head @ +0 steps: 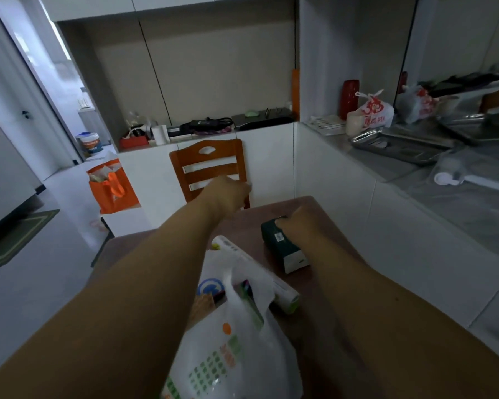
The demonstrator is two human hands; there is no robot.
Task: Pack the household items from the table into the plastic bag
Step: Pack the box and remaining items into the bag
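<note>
A white plastic bag [228, 349] with green and orange print lies on the brown table [326, 286], its mouth open with colourful packets inside. A white tube-shaped pack [260, 269] with a green end rests beside the bag. My right hand [297, 223] grips the far end of a dark green box [283, 243] with a white end, on the table's far right. My left hand [228, 194] reaches out past the table's far edge, fingers curled, near the chair back; something small and white shows at its fingertips, too blurred to tell.
A wooden chair [211, 165] stands at the table's far side. An orange bag [113, 188] sits on the floor to the left. On the right runs a grey counter [444, 197] with metal trays [401, 142] and a tied plastic bag [375, 110].
</note>
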